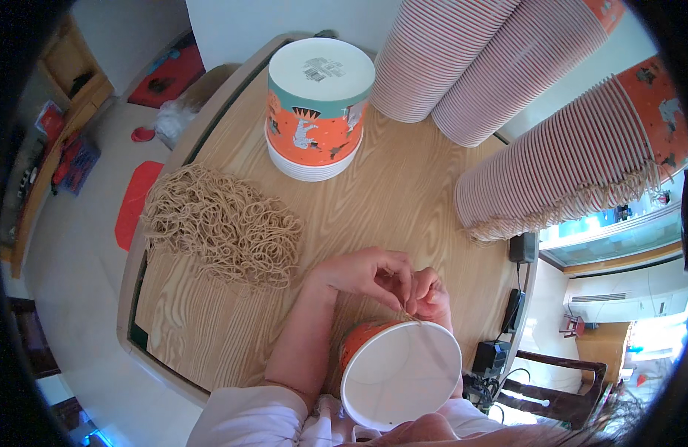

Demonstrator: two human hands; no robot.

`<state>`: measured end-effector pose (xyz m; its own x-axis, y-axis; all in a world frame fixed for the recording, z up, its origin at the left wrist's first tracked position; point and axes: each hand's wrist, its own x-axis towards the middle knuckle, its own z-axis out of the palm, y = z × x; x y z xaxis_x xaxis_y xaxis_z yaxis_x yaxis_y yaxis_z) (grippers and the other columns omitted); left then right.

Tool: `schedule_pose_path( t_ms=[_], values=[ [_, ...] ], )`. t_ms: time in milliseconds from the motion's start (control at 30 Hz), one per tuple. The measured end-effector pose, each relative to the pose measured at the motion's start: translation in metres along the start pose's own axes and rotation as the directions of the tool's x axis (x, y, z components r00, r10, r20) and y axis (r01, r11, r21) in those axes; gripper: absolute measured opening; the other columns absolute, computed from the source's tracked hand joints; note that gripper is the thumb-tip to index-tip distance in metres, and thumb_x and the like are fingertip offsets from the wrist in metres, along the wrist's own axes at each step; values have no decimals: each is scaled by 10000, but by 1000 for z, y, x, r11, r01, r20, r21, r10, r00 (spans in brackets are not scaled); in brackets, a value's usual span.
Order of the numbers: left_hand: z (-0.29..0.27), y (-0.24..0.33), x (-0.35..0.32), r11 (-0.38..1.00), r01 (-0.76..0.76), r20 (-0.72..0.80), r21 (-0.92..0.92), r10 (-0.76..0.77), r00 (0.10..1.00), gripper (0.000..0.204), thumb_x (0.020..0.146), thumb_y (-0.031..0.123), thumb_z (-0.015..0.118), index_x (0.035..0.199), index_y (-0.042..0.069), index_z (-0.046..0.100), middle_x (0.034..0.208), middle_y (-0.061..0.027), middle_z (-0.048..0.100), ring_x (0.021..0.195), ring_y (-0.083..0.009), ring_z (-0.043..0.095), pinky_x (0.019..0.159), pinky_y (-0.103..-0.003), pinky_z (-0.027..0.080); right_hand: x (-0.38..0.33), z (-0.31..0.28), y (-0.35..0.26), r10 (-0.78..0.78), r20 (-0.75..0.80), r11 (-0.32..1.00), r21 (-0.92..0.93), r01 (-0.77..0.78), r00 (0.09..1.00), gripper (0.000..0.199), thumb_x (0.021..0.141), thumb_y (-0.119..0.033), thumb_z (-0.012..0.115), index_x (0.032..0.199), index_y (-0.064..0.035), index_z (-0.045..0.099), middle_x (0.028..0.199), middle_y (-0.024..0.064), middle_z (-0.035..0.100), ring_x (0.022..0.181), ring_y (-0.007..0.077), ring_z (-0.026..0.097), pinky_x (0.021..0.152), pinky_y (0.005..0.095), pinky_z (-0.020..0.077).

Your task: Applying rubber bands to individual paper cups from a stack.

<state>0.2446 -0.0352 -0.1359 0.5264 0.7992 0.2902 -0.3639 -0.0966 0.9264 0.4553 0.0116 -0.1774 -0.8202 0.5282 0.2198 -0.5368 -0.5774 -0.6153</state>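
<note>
An orange paper bucket (400, 376) with a white inside lies tilted against my body, its mouth toward me. At its far rim a thin tan string (409, 313) runs between my fingertips. My left hand (370, 277) pinches the string from the left. Close beside it, my right hand (432, 295) is closed at the same spot, its fingers partly hidden behind the rim. A loose heap of tan strings (223, 227) spreads over the table to the left of my left forearm.
Upside-down nested buckets (314, 123) stand on the wooden table (388, 194). Tall bucket stacks (448, 56) rise at the back. Another stack (552, 164) leans at the right, strings hanging along it. Black power adapters (491, 357) with cables sit at the right edge, near a dark chair (560, 402).
</note>
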Motion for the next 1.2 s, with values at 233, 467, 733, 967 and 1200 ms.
schedule_pose_path(
  t_ms=[233, 467, 733, 967, 1200],
  values=[
    [9, -1, 10, 992, -49, 32, 114, 45, 998, 153, 739, 81, 768, 851, 65, 665, 960, -36, 560, 908, -149, 567, 769, -285, 459, -1, 10, 2, -78, -34, 997, 23, 78, 996, 258, 839, -256, 672, 848, 0, 635, 721, 197, 658, 666, 297, 645, 668, 399, 514],
    [8, -14, 11, 996, -85, -56, -36, 83, 995, 88, 805, 35, 697, 856, 36, 625, 868, -25, 602, 794, -113, 614, 699, -261, 496, -7, 2, -5, -22, 60, 1000, -17, 23, 998, 247, 870, -285, 645, 895, -42, 608, 747, 182, 657, 727, 297, 635, 729, 422, 506],
    [6, -12, 10, 996, -34, -49, -81, 30, 998, 84, 871, 37, 635, 880, 22, 553, 796, -51, 637, 656, -119, 631, 584, -237, 512, 0, 23, -5, -17, 94, 985, -168, 33, 995, 307, 912, -383, 588, 990, -86, 572, 823, 179, 657, 843, 332, 618, 793, 467, 479],
    [5, -10, 7, 962, 98, -16, -255, -106, 994, 97, 858, 21, 635, 871, 35, 540, 899, -31, 548, 794, -115, 577, 697, -260, 480, -8, 16, -8, 99, 48, 993, 59, -102, 994, 473, 794, -343, 686, 1088, 25, 645, 949, 259, 665, 983, 416, 609, 921, 518, 448],
    [1, -8, 7, 975, 115, -68, -190, -130, 989, 98, 845, 38, 641, 879, 52, 550, 883, 6, 545, 847, -82, 537, 742, -240, 450, -6, 13, -7, 80, 35, 992, 98, -83, 996, 413, 768, -286, 707, 1023, 37, 676, 955, 256, 669, 995, 404, 613, 942, 514, 447]
  ],
)
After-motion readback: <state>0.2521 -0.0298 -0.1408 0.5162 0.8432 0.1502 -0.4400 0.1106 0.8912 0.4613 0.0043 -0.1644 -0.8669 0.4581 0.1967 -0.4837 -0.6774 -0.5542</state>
